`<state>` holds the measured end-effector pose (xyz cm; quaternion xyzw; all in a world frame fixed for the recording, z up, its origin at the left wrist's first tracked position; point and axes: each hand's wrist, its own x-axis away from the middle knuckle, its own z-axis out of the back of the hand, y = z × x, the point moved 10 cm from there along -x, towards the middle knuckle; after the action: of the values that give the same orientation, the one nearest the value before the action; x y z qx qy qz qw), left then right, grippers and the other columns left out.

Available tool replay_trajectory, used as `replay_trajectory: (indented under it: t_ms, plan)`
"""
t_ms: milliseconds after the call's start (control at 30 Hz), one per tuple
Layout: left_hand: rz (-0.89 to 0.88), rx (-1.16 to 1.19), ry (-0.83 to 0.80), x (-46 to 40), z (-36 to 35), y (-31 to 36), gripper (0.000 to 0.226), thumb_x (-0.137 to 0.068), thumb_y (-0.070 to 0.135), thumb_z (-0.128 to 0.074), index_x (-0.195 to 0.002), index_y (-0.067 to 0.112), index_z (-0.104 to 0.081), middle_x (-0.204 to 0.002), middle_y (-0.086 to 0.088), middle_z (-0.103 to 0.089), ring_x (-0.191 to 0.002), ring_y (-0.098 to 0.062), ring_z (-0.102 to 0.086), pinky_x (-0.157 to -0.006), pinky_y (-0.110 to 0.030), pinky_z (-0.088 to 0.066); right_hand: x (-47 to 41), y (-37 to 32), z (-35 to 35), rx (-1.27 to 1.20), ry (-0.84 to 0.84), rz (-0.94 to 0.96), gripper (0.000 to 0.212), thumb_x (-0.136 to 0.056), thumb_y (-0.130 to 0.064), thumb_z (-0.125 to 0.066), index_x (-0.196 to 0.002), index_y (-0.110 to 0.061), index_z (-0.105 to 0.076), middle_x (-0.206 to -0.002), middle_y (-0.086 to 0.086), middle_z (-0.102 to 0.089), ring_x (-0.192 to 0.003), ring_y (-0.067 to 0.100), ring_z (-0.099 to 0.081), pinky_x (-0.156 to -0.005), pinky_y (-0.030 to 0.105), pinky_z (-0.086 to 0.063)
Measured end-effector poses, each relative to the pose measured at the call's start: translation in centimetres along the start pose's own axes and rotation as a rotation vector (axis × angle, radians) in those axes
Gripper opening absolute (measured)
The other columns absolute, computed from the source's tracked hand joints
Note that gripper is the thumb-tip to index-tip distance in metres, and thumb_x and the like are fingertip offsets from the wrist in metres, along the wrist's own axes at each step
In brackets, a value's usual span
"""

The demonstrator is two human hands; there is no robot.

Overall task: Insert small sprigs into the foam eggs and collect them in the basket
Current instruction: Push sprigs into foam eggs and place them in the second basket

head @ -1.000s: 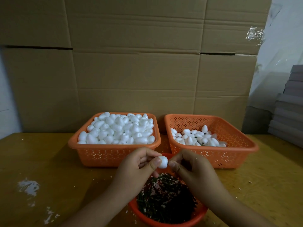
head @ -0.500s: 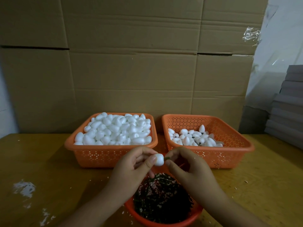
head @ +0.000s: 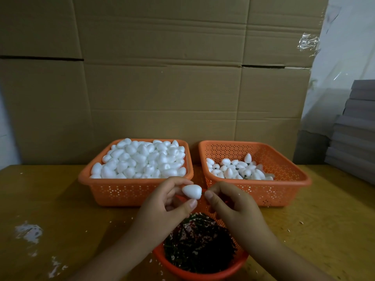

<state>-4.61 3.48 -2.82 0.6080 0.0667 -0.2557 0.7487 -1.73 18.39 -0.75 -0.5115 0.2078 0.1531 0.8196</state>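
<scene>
Hands, left [head: 162, 201] and right [head: 229, 201], pinch one foam egg [head: 191, 191] before three baskets [head: 288, 191]

Both forearms reach in from the lower edge and converge at the middle. The left hand [head: 162, 201] has its fingers curled and pinches a foam egg [head: 191, 191] at the fingertips, with its thumb stretched out below and pointing right. The right hand [head: 233, 205] faces it, fingers curled, thumb and forefinger pinched together just beside the egg's blunt end, back of the hand turned up.
</scene>
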Motion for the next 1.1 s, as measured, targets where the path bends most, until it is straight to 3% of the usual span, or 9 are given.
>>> replay_trajectory:
  t_ms: [100,267,467,800,1100]
  plan:
    - [-0.006,-0.010,-0.003,0.04,-0.01,0.00,0.032,-0.077,0.032,-0.070,-0.108,0.035,-0.063,-0.104,0.011,-0.072,-0.086,-0.010,-0.069,-0.082,-0.033,-0.056,-0.04,0.06,-0.05,0.011,-0.008,-0.010,0.018,-0.092,-0.029,-0.060,-0.077,-0.022,-0.067,-0.071,-0.001,-0.064,-0.065,0.006,-0.057,-0.062,0.027,-0.045]
    - [-0.033,-0.020,-0.009,-0.08,-0.12,0.22,0.025,-0.080,0.034,-0.069,-0.103,0.041,-0.063,-0.103,0.011,-0.072,-0.084,-0.011,-0.070,-0.076,-0.026,-0.055,-0.13,0.02,-0.22,0.044,-0.026,-0.001,0.027,-0.093,-0.036,-0.055,-0.071,-0.021,-0.064,-0.066,-0.003,-0.061,-0.062,0.005,-0.055,-0.060,0.025,-0.043]
    - [-0.054,-0.005,0.003,-0.12,-0.06,0.48,0.021,-0.082,0.030,-0.069,-0.099,0.042,-0.065,-0.099,0.008,-0.073,-0.078,-0.013,-0.070,-0.072,-0.023,-0.055,-0.07,0.14,-0.26,-0.015,-0.026,-0.005,0.009,-0.091,-0.021,-0.063,-0.084,-0.026,-0.066,-0.075,-0.005,-0.064,-0.067,0.003,-0.057,-0.063,0.019,-0.044]
    - [-0.058,-0.020,0.007,-0.17,-0.01,0.32,0.021,-0.081,0.034,-0.069,-0.099,0.043,-0.065,-0.099,0.008,-0.073,-0.076,-0.013,-0.071,-0.073,-0.023,-0.055,0.00,-0.18,-0.25,0.004,-0.030,0.025,0.009,-0.092,-0.017,-0.063,-0.086,-0.024,-0.066,-0.077,-0.008,-0.064,-0.074,0.006,-0.060,-0.067,0.022,-0.046]
    - [-0.029,0.014,0.009,-0.28,-0.07,-0.06,0.021,-0.082,0.030,-0.072,-0.102,0.026,-0.069,-0.096,0.003,-0.074,-0.070,-0.016,-0.070,-0.076,-0.032,-0.055,-0.18,0.34,0.03,0.076,-0.019,0.002,0.008,-0.089,-0.015,-0.067,-0.085,-0.021,-0.070,-0.076,-0.010,-0.067,-0.075,0.008,-0.061,-0.071,0.031,-0.050]
